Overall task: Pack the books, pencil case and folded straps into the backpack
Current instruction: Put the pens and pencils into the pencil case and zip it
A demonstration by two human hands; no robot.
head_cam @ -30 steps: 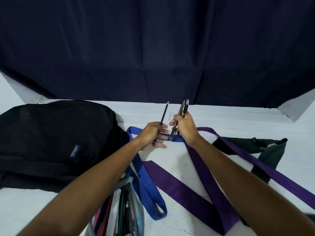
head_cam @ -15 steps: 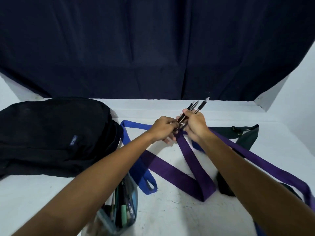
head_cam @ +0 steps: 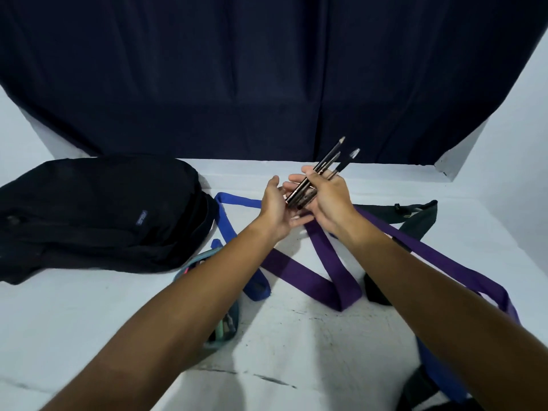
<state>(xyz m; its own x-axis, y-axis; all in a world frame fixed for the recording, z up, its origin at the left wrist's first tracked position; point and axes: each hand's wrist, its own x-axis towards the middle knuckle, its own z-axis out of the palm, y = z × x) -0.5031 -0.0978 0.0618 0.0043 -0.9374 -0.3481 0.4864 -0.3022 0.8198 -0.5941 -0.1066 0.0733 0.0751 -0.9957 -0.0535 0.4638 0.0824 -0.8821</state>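
My right hand grips a bundle of dark pens and pencils, tips pointing up and away. My left hand is beside it, palm up, fingers straight, touching the bundle's lower ends. A black backpack lies flat on the white table at the left. An open pencil case with pens inside sits under my left forearm, partly hidden. A blue strap, a purple strap and a black strap lie unfolded on the table. No books are visible.
A dark curtain hangs behind the white table. More blue and black strap trails off at the lower right edge under my right forearm.
The single pencil from my left hand has joined the bundle in my right hand. My left hand has opened under the bundle. The view has shifted, and both hands rose slightly.
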